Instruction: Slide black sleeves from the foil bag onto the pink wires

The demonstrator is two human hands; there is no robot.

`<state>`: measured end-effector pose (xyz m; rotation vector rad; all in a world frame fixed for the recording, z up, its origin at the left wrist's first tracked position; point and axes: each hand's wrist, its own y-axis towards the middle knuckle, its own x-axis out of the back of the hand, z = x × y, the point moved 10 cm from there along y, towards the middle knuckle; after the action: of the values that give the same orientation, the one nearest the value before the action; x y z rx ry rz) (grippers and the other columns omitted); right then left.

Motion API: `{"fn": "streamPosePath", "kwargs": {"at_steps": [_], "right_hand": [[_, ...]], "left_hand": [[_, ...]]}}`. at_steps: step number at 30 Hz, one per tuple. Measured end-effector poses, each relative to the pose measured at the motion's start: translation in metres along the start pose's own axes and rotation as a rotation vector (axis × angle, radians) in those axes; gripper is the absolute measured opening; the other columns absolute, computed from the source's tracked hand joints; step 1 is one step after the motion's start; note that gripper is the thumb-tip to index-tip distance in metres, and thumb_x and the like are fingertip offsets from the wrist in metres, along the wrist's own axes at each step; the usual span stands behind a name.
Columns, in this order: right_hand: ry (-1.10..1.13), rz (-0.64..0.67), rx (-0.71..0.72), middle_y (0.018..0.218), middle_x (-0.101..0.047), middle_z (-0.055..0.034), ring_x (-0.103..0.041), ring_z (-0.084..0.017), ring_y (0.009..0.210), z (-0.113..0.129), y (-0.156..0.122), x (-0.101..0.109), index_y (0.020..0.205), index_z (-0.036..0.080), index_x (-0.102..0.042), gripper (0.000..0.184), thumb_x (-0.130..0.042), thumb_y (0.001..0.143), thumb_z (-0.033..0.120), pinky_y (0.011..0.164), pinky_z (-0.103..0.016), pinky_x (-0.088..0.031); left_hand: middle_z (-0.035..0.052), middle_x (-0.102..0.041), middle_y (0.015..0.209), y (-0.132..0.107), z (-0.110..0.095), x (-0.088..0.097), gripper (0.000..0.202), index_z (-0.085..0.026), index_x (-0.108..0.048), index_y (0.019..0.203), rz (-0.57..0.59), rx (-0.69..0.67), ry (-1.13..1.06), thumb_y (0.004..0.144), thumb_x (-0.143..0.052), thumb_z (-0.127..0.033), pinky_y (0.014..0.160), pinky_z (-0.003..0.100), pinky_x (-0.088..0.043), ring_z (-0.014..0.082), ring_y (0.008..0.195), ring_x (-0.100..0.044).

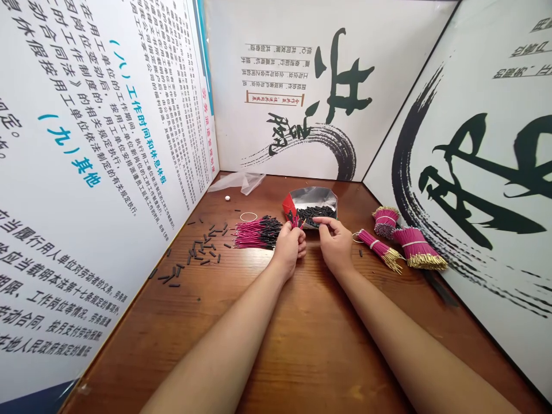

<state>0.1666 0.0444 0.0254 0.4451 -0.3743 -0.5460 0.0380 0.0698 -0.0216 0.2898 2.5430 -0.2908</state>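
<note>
My left hand is closed round a small bunch of pink wires whose tips stick up from the fist. My right hand is beside it, fingers pinched at the edge of a foil bag filled with short black tubes; what the fingertips hold is too small to name. A loose pile of pink wires with black tubes on their ends lies just left of my left hand.
Three bound bundles of pink wires with gold tips lie at the right. Loose black tubes are scattered at the left near the printed wall panel. A clear plastic bag, a rubber band and a white bead lie further back.
</note>
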Motion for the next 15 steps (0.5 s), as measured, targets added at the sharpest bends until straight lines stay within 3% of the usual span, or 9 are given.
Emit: {"fn": "streamPosePath", "kwargs": {"at_steps": [3,15], "right_hand": [[0.042,-0.012,-0.039,0.083,-0.072,-0.0058,-0.059,-0.017,0.069,-0.0052,-0.0008,0.0004,0.083,0.017,-0.073,0.024,-0.053,0.08,0.029,0.069,-0.032,-0.047],[0.089,0.016,-0.044,0.077,-0.07,-0.0035,-0.06,-0.018,0.072,-0.003,-0.0011,-0.0032,0.078,0.019,-0.068,0.017,-0.053,0.076,0.027,0.071,-0.031,-0.046]], "left_hand": [[-0.0104,-0.037,0.054,0.0,0.0002,-0.0012,0.02,-0.023,-0.035,0.077,0.002,0.006,0.011,0.065,-0.05,-0.015,0.038,0.018,-0.014,0.0031,0.036,-0.025],[-0.0108,-0.035,0.054,-0.0013,0.0023,-0.0079,0.02,-0.022,-0.038,0.077,0.061,0.018,0.057,0.068,-0.055,-0.019,0.039,0.018,-0.01,0.0017,0.037,-0.023]]}}
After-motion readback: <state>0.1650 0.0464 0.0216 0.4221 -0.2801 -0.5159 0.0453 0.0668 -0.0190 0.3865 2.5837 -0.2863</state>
